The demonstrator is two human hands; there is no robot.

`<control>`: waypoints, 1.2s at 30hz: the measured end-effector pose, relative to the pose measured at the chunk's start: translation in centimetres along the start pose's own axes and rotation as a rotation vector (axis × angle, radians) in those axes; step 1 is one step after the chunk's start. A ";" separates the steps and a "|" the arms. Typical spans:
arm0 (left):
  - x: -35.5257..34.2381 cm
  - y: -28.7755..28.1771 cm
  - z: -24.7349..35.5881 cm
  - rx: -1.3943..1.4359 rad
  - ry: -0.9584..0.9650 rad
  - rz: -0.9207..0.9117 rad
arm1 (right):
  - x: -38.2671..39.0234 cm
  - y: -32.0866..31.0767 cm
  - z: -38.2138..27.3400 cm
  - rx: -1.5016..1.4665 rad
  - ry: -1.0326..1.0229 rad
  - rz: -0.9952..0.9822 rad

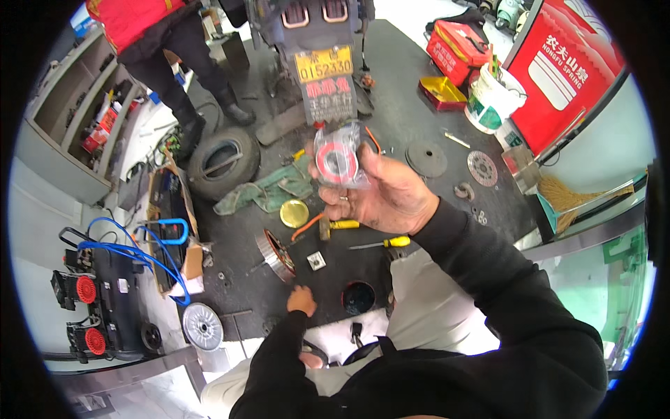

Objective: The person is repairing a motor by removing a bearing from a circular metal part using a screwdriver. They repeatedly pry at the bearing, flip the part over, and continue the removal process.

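My right hand (382, 197) grips a red-rimmed round part in a clear plastic bag (337, 160), raised over the work surface. My left hand (301, 301) is lower down with its fingers curled; what they hold, if anything, is too small to make out. Near it lie a silver wheel hub (278, 258) and a small white square piece (315, 261). A round gold lid (294, 214), a yellow-handled hammer (343, 224), a yellow screwdriver (396, 241) and a black bowl (357, 298) also lie on the dark surface (433, 272).
A scooter (307, 28) stands ahead, a person's legs (209, 80) and a tire (220, 163) to the left, beside a grey shelf unit (73, 105) and a compressor (105, 307). At right are a red bag (453, 49), yellow tray (440, 91), white bucket (492, 101) and broom (572, 199).
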State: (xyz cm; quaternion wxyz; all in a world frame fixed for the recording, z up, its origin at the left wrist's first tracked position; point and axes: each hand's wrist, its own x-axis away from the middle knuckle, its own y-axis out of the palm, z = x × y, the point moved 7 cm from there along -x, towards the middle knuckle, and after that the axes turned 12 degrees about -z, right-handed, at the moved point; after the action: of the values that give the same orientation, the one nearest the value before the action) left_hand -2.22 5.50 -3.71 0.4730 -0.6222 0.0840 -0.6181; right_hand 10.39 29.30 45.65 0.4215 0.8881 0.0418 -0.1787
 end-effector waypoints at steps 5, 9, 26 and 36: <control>11.6 -18.4 12.4 0.302 0.596 0.240 | -0.9 -1.3 -1.2 0.039 -0.004 0.055; 22.9 -36.5 14.7 0.691 0.678 0.669 | -2.0 -0.6 -1.7 0.095 -0.015 -0.008; 32.6 -44.8 19.6 0.074 0.912 1.126 | -1.3 1.4 -0.8 0.646 -0.058 0.199; 31.8 -43.4 18.5 0.079 0.923 1.170 | -1.3 1.3 0.1 0.806 -0.025 0.249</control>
State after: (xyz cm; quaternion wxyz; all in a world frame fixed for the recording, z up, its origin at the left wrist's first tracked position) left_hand -0.29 15.87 52.19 0.6634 -0.1355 0.5691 -0.4666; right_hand 9.47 28.49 46.95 0.0594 0.9779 -0.1440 -0.1392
